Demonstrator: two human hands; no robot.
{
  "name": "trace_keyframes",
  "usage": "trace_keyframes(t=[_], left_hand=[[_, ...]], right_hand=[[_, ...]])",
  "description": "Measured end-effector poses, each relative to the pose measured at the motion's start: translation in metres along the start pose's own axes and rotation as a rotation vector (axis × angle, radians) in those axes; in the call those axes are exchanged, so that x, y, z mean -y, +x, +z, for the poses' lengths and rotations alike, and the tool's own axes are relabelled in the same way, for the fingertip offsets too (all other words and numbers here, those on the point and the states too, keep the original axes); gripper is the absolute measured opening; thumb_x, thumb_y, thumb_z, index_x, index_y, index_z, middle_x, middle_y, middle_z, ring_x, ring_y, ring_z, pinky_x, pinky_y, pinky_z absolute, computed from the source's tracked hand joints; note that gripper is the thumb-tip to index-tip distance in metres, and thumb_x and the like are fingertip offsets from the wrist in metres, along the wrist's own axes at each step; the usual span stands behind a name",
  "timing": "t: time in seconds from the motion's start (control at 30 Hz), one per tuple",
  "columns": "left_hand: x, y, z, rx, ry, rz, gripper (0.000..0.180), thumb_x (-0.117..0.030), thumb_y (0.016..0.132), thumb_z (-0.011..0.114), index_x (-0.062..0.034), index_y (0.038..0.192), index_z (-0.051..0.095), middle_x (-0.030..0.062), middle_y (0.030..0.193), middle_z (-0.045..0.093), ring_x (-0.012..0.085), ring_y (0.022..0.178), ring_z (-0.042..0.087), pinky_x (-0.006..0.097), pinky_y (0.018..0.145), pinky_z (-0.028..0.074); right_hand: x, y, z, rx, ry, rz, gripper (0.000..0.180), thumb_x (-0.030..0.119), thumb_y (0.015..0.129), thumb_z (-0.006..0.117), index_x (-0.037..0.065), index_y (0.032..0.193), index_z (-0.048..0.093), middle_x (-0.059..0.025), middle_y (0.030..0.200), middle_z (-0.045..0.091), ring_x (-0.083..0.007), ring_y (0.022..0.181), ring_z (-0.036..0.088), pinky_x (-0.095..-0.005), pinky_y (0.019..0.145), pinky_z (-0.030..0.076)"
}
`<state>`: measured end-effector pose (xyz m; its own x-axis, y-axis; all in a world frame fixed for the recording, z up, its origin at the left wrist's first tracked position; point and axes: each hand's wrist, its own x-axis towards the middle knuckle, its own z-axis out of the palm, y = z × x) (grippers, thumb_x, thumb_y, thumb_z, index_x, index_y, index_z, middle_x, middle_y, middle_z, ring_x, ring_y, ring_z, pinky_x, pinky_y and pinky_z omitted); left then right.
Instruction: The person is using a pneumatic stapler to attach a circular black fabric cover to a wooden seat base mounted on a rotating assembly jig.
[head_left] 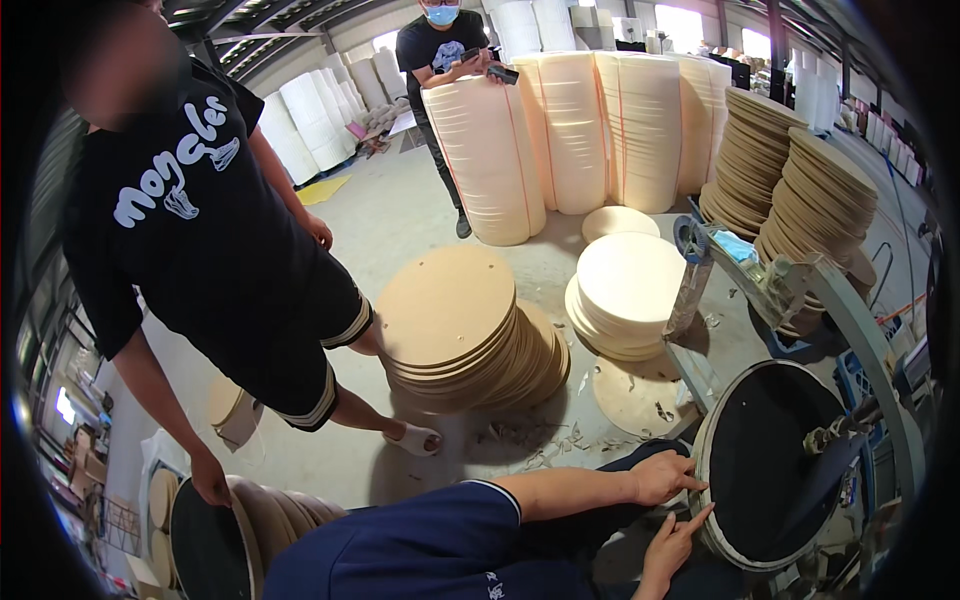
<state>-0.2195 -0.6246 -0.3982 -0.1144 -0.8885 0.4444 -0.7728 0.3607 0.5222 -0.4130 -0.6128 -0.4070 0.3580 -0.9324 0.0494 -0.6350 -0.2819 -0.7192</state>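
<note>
Grey concrete floor [400, 215] spreads through a workshop crowded with stacked round boards. At the lower right a black-faced round disc [765, 460] with a pale rim sits on a metal machine frame [850, 320]. The left hand [662, 477] rests on the disc's left rim, fingers loosely spread and laid flat rather than gripping. Just below it, the right hand [672, 545] touches the same rim with fingers straight and close together, pointing up along the edge. Both hands are open.

Nearby on the floor lean a brown stack of discs [470, 335] and a cream stack [625, 295]. Tall cream bundles [575, 130] bound with thin red straps stand behind, where a person in black [440, 50] holds a phone. Another person in a black shirt [200, 220] with white lettering stands at left, one hand on a dark disc [205, 550].
</note>
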Motion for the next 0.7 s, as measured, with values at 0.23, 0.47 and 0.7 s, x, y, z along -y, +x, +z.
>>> trace_keyframes(t=[0.23, 0.47, 0.7], left_hand=[[0.001, -0.006, 0.005, -0.014, 0.0, 0.002, 0.045, -0.01, 0.083, 0.07, -0.0215, 0.126, 0.075, 0.0058, 0.094, 0.061, 0.0276, 0.09, 0.062, 0.041, 0.078, 0.046], [0.001, -0.008, 0.005, -0.007, 0.006, -0.008, 0.046, -0.008, 0.082, 0.071, -0.0226, 0.125, 0.076, 0.0056, 0.095, 0.061, 0.0281, 0.089, 0.063, 0.042, 0.077, 0.047], [0.004, -0.008, 0.008, -0.006, -0.004, 0.0, 0.047, -0.007, 0.082, 0.071, -0.0231, 0.126, 0.076, 0.0054, 0.095, 0.061, 0.0276, 0.089, 0.063, 0.041, 0.078, 0.047]], right_hand=[[-0.005, -0.003, 0.004, 0.004, -0.015, -0.009, 0.087, 0.015, 0.103, 0.06, 0.008, 0.169, 0.004, -0.0175, 0.077, 0.063, -0.0433, 0.077, 0.066, -0.0518, 0.07, 0.05], [-0.006, -0.006, 0.006, 0.007, -0.005, -0.012, 0.087, 0.015, 0.103, 0.06, 0.008, 0.169, 0.003, -0.0183, 0.077, 0.063, -0.0438, 0.077, 0.066, -0.0518, 0.07, 0.05], [-0.011, -0.006, 0.008, 0.006, -0.016, -0.02, 0.088, 0.015, 0.103, 0.06, 0.009, 0.169, 0.003, -0.0178, 0.077, 0.064, -0.0439, 0.076, 0.066, -0.0522, 0.07, 0.05]])
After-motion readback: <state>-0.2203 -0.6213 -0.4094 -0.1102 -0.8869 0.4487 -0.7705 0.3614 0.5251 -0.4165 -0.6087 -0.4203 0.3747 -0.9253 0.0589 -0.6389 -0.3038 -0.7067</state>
